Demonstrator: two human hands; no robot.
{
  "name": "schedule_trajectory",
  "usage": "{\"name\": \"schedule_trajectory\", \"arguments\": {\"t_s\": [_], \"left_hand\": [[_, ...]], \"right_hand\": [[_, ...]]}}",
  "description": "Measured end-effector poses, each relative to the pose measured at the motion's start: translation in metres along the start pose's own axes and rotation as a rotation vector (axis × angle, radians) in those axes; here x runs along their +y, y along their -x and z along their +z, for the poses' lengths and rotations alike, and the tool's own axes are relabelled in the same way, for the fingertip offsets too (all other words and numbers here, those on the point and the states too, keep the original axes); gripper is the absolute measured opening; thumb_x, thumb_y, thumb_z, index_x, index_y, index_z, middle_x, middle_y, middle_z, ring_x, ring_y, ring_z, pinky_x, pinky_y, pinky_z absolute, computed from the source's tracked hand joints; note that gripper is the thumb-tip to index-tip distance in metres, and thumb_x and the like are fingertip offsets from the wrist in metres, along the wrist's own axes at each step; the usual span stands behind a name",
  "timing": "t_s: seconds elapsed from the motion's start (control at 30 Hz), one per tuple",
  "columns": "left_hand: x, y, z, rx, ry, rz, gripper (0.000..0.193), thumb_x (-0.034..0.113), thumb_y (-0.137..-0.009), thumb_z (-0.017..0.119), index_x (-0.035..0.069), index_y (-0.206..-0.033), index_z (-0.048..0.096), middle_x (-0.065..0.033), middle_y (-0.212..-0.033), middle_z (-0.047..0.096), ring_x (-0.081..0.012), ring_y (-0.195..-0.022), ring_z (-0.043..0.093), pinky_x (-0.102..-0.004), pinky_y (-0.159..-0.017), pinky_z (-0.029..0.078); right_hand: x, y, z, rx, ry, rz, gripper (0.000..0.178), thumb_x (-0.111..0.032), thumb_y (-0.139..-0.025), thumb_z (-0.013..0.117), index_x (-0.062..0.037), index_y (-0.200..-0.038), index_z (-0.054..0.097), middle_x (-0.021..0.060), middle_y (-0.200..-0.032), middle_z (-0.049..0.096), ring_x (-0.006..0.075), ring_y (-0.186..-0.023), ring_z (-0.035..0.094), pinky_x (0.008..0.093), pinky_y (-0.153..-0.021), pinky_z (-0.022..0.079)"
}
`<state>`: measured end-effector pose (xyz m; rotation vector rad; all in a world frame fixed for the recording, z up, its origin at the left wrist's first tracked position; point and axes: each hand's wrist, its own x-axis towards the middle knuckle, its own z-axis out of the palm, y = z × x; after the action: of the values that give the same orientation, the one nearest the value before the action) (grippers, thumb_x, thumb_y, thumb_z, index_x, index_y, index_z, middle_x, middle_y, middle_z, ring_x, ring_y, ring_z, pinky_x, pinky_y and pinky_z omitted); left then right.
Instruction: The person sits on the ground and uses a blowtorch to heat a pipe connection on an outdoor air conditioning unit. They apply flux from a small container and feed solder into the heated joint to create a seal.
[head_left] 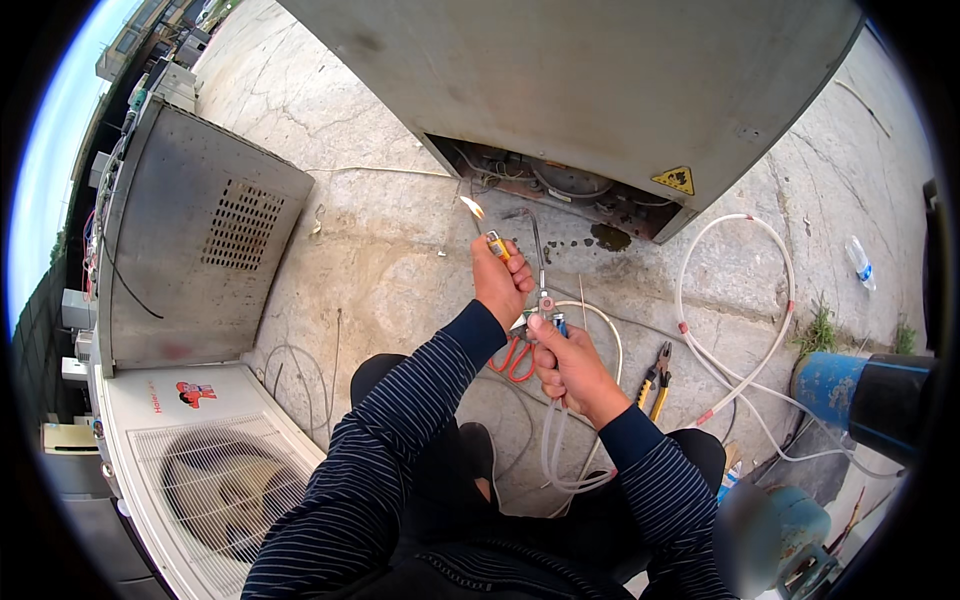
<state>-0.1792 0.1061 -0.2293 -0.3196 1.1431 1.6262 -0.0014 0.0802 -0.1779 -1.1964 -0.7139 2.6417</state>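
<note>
My left hand (503,285) is closed around a yellow lighter (498,246). A small flame (473,208) burns just above and to the left of the lighter's top. My right hand (575,368) grips the handle of a gas torch (542,262), with its thin bent metal neck pointing away from me. The torch tip sits to the right of the flame, apart from it. Pale hoses (560,465) hang from the torch below my right hand. Red-handled scissors (513,360) lie on the ground behind the torch, partly hidden by my hands.
Ahead stands a large grey metal cabinet (600,80), its lower opening showing a compressor (572,182). Pliers (656,380) and a looped hose (682,270) lie at right, near blue gas cylinders (828,395). A white fan unit (140,410) and a steel cabinet (170,270) stand left.
</note>
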Motion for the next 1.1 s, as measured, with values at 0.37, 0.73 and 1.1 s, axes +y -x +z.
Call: {"name": "schedule_trajectory", "arguments": {"t_s": [0.37,0.73,1.1], "left_hand": [[-0.004,0.001,-0.001,-0.028,-0.025,0.018,0.043,0.052,-0.097,0.039,0.017,-0.074,0.048,0.0036,-0.055,0.038,-0.0117,-0.047,0.031,-0.0294,-0.045,0.025],[-0.004,0.005,0.004,-0.021,-0.035,0.022,0.042,0.052,-0.097,0.039,0.017,-0.074,0.047,0.0039,-0.055,0.038,-0.0119,-0.048,0.031,-0.029,-0.046,0.025],[-0.005,0.01,0.013,-0.008,0.028,0.02,0.042,0.052,-0.096,0.04,0.017,-0.073,0.048,0.0042,-0.055,0.04,-0.0115,-0.048,0.033,-0.0272,-0.046,0.028]], "right_hand": [[-0.006,0.005,0.004,0.039,-0.02,0.052,0.07,-0.076,-0.095,0.043,-0.0073,-0.1,0.057,-0.0053,-0.061,0.037,0.0051,-0.042,0.029,0.0227,-0.039,0.022],[-0.009,0.007,0.006,0.034,-0.013,0.025,0.068,-0.074,-0.095,0.046,-0.007,-0.101,0.058,-0.0056,-0.061,0.038,0.0053,-0.043,0.03,0.0231,-0.04,0.022],[-0.008,0.002,0.009,0.111,0.074,0.007,0.075,-0.081,-0.093,0.037,-0.0093,-0.091,0.057,-0.0066,-0.056,0.032,0.0054,-0.041,0.027,0.0233,-0.039,0.02]]}}
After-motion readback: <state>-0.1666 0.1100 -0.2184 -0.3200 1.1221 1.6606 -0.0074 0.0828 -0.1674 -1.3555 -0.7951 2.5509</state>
